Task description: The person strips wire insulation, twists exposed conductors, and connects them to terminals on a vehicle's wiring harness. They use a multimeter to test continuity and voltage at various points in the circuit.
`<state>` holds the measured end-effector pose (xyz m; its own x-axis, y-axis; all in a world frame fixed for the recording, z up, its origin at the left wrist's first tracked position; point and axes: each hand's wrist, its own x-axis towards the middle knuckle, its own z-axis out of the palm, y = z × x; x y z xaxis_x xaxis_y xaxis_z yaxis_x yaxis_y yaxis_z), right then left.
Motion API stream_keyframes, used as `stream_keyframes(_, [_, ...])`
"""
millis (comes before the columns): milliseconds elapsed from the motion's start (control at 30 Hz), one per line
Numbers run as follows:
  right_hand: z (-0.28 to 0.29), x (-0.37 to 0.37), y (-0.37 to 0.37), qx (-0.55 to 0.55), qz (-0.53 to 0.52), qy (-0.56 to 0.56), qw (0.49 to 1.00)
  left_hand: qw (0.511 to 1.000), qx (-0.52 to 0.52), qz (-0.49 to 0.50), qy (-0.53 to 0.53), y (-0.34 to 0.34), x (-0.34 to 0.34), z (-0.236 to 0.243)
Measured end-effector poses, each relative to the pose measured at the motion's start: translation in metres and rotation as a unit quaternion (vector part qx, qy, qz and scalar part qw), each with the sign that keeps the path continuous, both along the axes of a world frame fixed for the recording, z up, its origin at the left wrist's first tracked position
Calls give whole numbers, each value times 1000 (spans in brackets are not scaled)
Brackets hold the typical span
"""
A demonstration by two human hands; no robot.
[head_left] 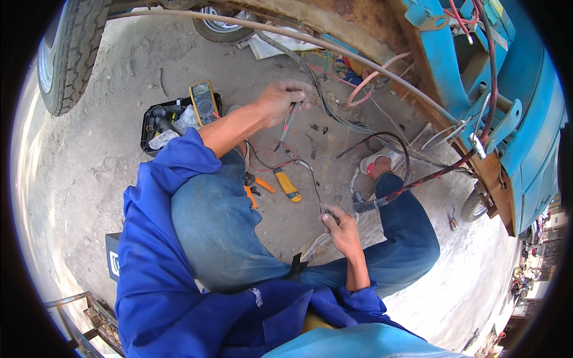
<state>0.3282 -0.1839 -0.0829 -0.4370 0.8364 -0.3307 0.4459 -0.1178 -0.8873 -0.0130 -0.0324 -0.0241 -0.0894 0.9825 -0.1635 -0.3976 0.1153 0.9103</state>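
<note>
Seated with bent knees, I have both hands out over the ground between my legs. My left hand (285, 102), at the upper middle, is closed in a pinch on a thin wire (287, 126) that hangs down with grey and red parts. Lower right, my right hand (342, 231) pinches the end of a dark thin wire (311, 174). Between the hands the thin wires run together in a loose red and black tangle (285, 150). Beneath them lies a tool with a yellow handle (287, 184). Orange-handled pliers (261, 186) rest by my left knee, partly hidden.
A yellow multimeter (203, 102) leans on a black tool tray (147, 136) at the left. The teal vehicle frame (439, 53) stands at the upper right, with a cable bundle (325, 98) hanging from it. A black corrugated cable (427, 181) crosses my right knee. Tyre (74, 59) at upper left.
</note>
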Motion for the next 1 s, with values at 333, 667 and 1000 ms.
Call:
stream_keyframes(333, [73,23,-64,-45,52,69,995,992,18,-32,-121,24,12,-5])
stream_keyframes(667, [122,-29,-44,23,-79,178,981,990,4,-45,-136,49,19,-17])
stream_keyframes(1000, [100,-104,57,179,-166,131,961,943,66,-326,6,-11,3,15])
